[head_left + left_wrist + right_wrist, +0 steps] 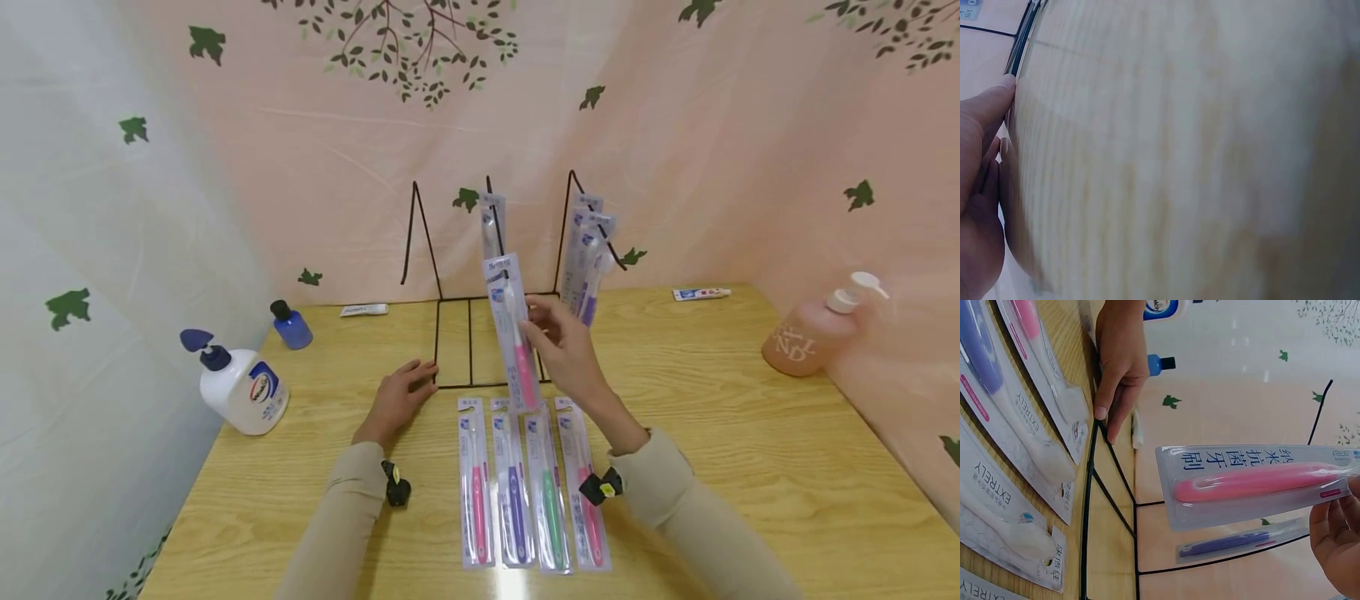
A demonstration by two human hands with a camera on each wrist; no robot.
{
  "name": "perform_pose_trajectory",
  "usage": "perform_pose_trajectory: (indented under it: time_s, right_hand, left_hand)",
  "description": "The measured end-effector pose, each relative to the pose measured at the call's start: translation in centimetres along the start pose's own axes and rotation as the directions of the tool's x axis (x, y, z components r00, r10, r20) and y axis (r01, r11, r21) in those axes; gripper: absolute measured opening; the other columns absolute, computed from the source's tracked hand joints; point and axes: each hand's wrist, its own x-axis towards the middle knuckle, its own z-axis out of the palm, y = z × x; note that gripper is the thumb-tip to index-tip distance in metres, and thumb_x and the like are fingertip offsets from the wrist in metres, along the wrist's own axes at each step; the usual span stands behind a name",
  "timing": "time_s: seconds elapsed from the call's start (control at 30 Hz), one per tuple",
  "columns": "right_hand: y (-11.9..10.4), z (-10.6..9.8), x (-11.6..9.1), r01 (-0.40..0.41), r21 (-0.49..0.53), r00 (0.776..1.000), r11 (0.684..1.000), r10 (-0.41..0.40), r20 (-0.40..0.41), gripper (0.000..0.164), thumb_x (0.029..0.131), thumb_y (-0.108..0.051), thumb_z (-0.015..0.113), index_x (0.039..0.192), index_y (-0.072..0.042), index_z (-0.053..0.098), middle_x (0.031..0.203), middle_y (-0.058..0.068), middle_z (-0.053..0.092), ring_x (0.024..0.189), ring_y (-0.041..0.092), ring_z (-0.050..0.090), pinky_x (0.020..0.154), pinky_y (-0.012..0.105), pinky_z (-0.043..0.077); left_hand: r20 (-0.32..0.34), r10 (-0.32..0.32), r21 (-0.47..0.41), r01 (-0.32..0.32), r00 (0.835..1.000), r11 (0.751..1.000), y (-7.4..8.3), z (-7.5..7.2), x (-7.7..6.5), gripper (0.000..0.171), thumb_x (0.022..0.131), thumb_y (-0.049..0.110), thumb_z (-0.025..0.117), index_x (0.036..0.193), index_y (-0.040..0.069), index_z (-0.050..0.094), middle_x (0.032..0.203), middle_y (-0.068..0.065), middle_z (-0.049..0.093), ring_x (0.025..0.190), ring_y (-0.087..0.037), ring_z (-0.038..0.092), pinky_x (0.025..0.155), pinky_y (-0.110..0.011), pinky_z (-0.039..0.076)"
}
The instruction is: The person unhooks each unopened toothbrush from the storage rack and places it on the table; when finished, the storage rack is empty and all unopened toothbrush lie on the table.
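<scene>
My right hand (pixel 566 346) pinches the edge of a packaged toothbrush (pixel 1260 482) with a pink handle between thumb and fingers. Its package stands nearly upright, and the tip of the rack's middle prong overlaps its top in the head view. Behind it on that prong hangs another packaged toothbrush (pixel 491 223); the right wrist view shows its purple handle. My left hand (pixel 397 402) rests on the table, its outstretched fingers touching the front left corner of the black wire rack (pixel 471 343). In the left wrist view a fingertip (pixel 1007 81) meets the wire.
Several packaged toothbrushes (pixel 514 492) lie in a row before the rack. More packages (pixel 581 250) hang on the right prong; the left prong (pixel 423 221) is bare. Pump bottles (pixel 247 396) flank the table, with a blue bottle (pixel 294 329) and toothpaste tubes (pixel 701 293) farther back.
</scene>
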Motion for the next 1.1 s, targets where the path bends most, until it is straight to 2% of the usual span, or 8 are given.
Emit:
perform_pose_trajectory:
  time_s: [0.13,0.27,0.43,0.63,0.8,0.9,1.0,1.1]
  right_hand:
    - [0.3,-0.3,-0.7,0.048,-0.001,0.999,0.999,-0.048,0.009,0.031,0.095,-0.005,0.057,0.126,-0.002,0.056,0.097,0.016,0.064,0.082,0.018,0.061,0.070,0.021,0.053]
    - [0.0,-0.9,-1.7,0.079,-0.001,0.997,0.997,-0.079,0.016,0.031,0.096,-0.007,0.057,0.127,-0.004,0.056,0.099,0.015,0.064,0.085,0.014,0.061,0.072,0.020,0.052]
    - [0.3,-2.1,-2.9,0.068,-0.015,0.998,0.998,-0.068,0.001,0.032,0.096,-0.005,0.056,0.128,-0.004,0.055,0.099,0.014,0.063,0.084,0.010,0.061,0.071,0.019,0.052]
    - [1.9,-3.9,-4.4,0.015,-0.022,0.999,1.000,-0.016,-0.029,0.032,0.095,-0.004,0.056,0.127,-0.003,0.056,0.099,0.016,0.064,0.083,0.006,0.061,0.069,0.020,0.054]
    - [3.1,-5.5,-6.0,-0.070,-0.049,0.997,0.996,0.068,-0.047,0.032,0.095,-0.006,0.057,0.127,-0.004,0.056,0.095,0.017,0.064,0.076,0.007,0.060,0.065,0.020,0.054]
    - [3.8,-6.5,-7.1,-0.151,-0.099,0.988,0.983,0.147,-0.049,0.032,0.096,-0.009,0.058,0.127,-0.004,0.055,0.094,0.015,0.064,0.072,0.007,0.060,0.064,0.023,0.055]
    - [4.5,-7.5,-8.2,-0.240,-0.166,0.971,0.956,0.237,-0.038,0.033,0.096,-0.013,0.058,0.127,-0.005,0.055,0.095,0.015,0.065,0.072,0.005,0.061,0.064,0.026,0.056]
    - [5.1,-8.4,-9.3,-0.332,-0.202,0.941,0.921,0.337,-0.010,0.036,0.097,-0.017,0.057,0.131,-0.005,0.052,0.100,0.017,0.065,0.075,0.005,0.062,0.067,0.026,0.057]
  left_hand:
    - [0.001,0.006,0.002,-0.006,1.000,1.000,0.0,0.0,0.0,0.044,0.095,0.025,0.060,0.137,0.012,0.055,0.147,-0.010,0.045,0.140,-0.035,0.033,0.114,-0.060,0.020]
    - [0.005,0.003,-0.002,-0.003,1.000,1.000,0.1,0.0,-0.1,0.044,0.095,0.026,0.059,0.137,0.013,0.054,0.147,-0.009,0.046,0.141,-0.034,0.033,0.115,-0.061,0.019]
    - [0.011,-0.010,-0.004,0.010,1.000,1.000,-0.1,0.1,0.0,0.044,0.096,0.027,0.059,0.138,0.015,0.054,0.148,-0.009,0.044,0.141,-0.034,0.032,0.115,-0.060,0.019]
    - [0.012,-0.009,-0.015,0.009,1.000,1.000,0.0,0.0,0.0,0.044,0.096,0.027,0.059,0.138,0.014,0.054,0.148,-0.008,0.044,0.142,-0.034,0.031,0.115,-0.060,0.018]
    - [-0.010,0.022,-0.005,-0.022,1.000,1.000,0.1,0.0,0.0,0.043,0.095,0.023,0.060,0.136,0.011,0.055,0.145,-0.009,0.048,0.140,-0.035,0.033,0.114,-0.058,0.023]
    - [-0.019,0.035,0.002,-0.035,0.999,0.999,0.3,-0.1,0.0,0.043,0.095,0.022,0.061,0.135,0.010,0.056,0.144,-0.009,0.050,0.139,-0.035,0.034,0.113,-0.057,0.026]
    - [-0.020,0.039,0.005,-0.039,0.999,0.999,0.3,-0.1,-0.1,0.043,0.095,0.022,0.061,0.135,0.010,0.056,0.143,-0.009,0.050,0.139,-0.035,0.035,0.113,-0.056,0.027]
    - [-0.019,0.034,0.001,-0.034,0.999,0.999,0.3,-0.1,-0.1,0.042,0.095,0.022,0.060,0.135,0.011,0.056,0.143,-0.008,0.050,0.139,-0.034,0.035,0.114,-0.056,0.027]
